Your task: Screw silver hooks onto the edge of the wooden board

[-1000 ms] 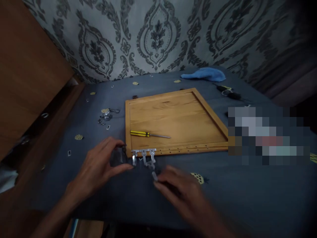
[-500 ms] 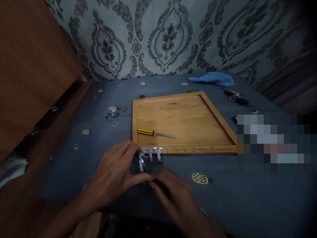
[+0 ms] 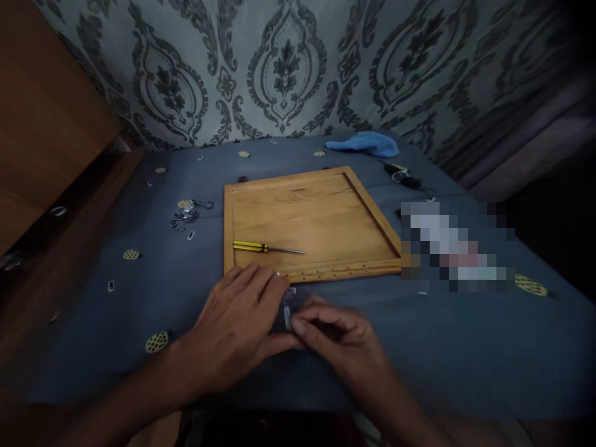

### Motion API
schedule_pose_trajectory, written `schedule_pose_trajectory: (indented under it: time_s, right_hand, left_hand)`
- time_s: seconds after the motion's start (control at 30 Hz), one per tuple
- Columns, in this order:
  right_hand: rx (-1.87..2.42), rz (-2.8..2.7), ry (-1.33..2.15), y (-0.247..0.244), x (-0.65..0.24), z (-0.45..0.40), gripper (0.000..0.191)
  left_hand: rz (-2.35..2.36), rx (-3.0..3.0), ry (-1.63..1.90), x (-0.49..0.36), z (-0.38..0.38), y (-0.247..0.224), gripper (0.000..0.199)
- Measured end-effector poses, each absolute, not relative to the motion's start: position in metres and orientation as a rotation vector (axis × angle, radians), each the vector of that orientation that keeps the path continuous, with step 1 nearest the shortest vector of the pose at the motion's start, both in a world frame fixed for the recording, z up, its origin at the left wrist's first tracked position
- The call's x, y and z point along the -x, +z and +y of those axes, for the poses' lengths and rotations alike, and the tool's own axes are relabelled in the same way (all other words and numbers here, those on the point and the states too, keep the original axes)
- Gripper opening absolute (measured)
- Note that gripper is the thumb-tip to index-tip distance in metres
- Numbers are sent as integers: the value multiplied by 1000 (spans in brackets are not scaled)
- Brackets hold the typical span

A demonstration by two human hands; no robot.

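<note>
A wooden panel (image 3: 298, 214) with a raised border lies on the dark blue cloth. My left hand (image 3: 246, 310) curls over its near left corner, fingers closed about a metal hinge (image 3: 287, 316) at the near edge. The thumb is stretched toward my right hand (image 3: 342, 335), whose thumb and forefinger pinch the hinge's lower end. Much of the hinge is hidden by my fingers. Small dark holes run along the panel's near border. A yellow-and-black screwdriver (image 3: 251, 246) rests on the panel, its shaft pointing right.
Small metal parts (image 3: 186, 214) lie in a pile left of the panel. At the back is a blue rag (image 3: 365, 144), with a black corded item (image 3: 404, 178) nearer me. A blurred-out object (image 3: 447, 242) sits to the right. Wooden furniture (image 3: 51, 118) borders the left side.
My view has swung right, so the scene sits further left. My left hand now covers the hinges seen along the border, and my right hand has risen to pinch the hinge.
</note>
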State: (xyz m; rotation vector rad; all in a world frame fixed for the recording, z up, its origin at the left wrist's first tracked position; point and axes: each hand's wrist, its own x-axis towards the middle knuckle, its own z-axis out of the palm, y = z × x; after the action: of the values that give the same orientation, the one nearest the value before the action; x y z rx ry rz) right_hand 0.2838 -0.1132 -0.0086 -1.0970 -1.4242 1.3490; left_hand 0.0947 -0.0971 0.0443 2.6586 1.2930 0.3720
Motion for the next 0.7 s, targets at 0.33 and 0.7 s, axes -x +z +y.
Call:
schedule_pose_trajectory:
  time_s: [0.33,0.7]
  right_hand:
    - [1278,-1431,1316,-27,-300,-91,28]
    - [1243,-1501,1392,-34,-296,-75,28]
  left_hand:
    - [1368,-2583,319,-92,-65,29,56]
    - [1319,-2515,134,-103,-60,16,48]
